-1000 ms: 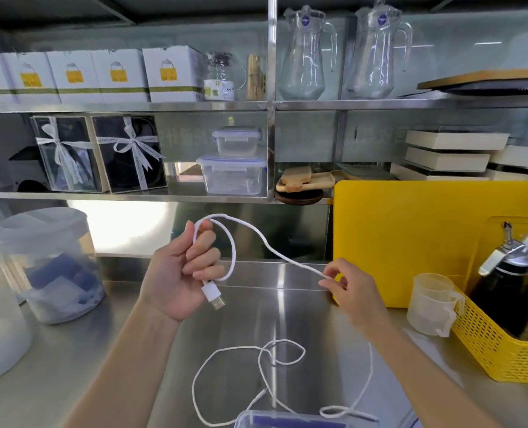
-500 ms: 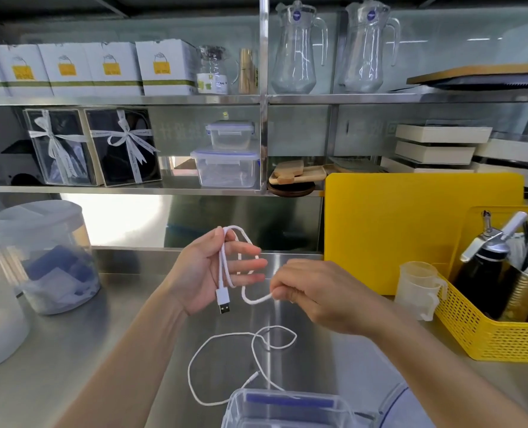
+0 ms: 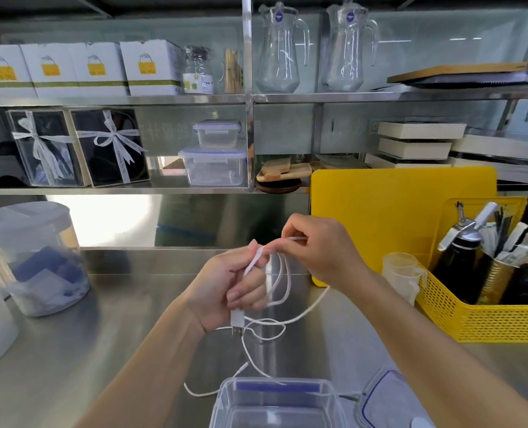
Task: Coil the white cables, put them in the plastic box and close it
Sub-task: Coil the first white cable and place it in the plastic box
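Observation:
My left hand (image 3: 228, 285) holds a white USB cable (image 3: 282, 282) above the steel counter, with loops of it around the fingers and the USB plug (image 3: 237, 319) hanging below the palm. My right hand (image 3: 321, 251) pinches the same cable just above the left fingers. The loose rest of the cable (image 3: 265, 332) trails down onto the counter toward a clear plastic box (image 3: 275, 400), which stands uncovered at the bottom edge. Its blue-rimmed lid (image 3: 386, 396) lies to the box's right.
A yellow mesh basket (image 3: 488, 319) with bottles and utensils and a small plastic cup (image 3: 401, 273) stand at the right, before a yellow cutting board (image 3: 395, 217). A lidded clear jar (image 3: 30, 257) stands at the left. Shelves with boxes and glass pitchers rise behind.
My right hand has carried the cable up and over my left fingers, adding another loop. The loose cable on the counter has grown shorter, and the view has tilted down toward the box.

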A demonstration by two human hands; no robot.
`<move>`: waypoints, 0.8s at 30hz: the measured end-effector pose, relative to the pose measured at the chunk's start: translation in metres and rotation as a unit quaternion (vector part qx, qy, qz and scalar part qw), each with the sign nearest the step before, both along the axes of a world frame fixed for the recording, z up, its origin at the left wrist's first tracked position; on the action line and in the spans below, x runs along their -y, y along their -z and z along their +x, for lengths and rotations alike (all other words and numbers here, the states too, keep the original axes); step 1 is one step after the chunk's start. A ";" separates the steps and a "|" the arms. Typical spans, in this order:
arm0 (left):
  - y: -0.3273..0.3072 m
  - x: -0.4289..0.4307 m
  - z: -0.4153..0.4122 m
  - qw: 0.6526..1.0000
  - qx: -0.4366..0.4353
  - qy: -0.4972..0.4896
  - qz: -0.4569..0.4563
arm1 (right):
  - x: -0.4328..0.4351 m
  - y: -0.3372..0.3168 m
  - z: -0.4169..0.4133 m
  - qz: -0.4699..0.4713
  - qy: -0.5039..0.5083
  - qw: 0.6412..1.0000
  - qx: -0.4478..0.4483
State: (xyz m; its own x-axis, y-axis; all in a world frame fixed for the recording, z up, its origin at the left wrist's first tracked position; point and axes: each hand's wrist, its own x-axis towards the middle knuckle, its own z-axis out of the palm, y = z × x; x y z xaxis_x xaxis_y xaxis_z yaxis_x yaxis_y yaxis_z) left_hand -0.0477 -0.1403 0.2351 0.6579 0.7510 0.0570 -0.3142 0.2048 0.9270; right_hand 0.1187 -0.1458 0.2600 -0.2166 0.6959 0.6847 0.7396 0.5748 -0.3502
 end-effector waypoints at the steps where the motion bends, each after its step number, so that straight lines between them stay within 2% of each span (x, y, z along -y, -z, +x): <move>1: 0.001 0.001 0.000 1.000 0.013 0.010 -0.003 | -0.001 0.000 0.003 -0.004 -0.013 1.000 -0.022; 3: 0.002 0.004 -0.002 0.996 0.048 0.066 -0.022 | -0.003 0.001 0.010 -0.006 -0.044 0.996 -0.071; 6: 0.002 0.007 -0.011 0.971 0.131 0.189 -0.072 | -0.009 0.003 0.026 -0.023 -0.056 0.986 -0.158; 9: -0.001 0.006 -0.018 0.956 0.177 0.227 -0.058 | -0.017 0.011 0.041 -0.057 -0.041 0.974 -0.217; 11: -0.005 0.005 -0.020 0.961 0.182 0.206 -0.037 | -0.022 0.023 0.040 -0.062 -0.021 0.987 -0.145; 13: -0.012 0.007 -0.020 0.965 0.206 0.160 -0.030 | -0.025 0.034 0.033 -0.043 0.032 0.999 -0.007; 15: -0.022 0.009 -0.018 0.975 0.213 0.049 -0.032 | -0.024 0.041 0.025 -0.043 0.093 0.984 0.147; 17: -0.028 0.006 -0.018 0.982 0.170 -0.085 0.005 | -0.019 0.050 0.016 -0.083 0.109 0.946 0.293; 20: -0.029 -0.001 -0.020 0.979 0.116 -0.167 0.029 | 0.004 0.056 -0.005 -0.177 0.046 0.907 0.379; 24: -0.014 -0.006 -0.018 0.985 0.009 -0.168 0.039 | 0.033 0.035 -0.030 -0.126 -0.070 0.880 0.452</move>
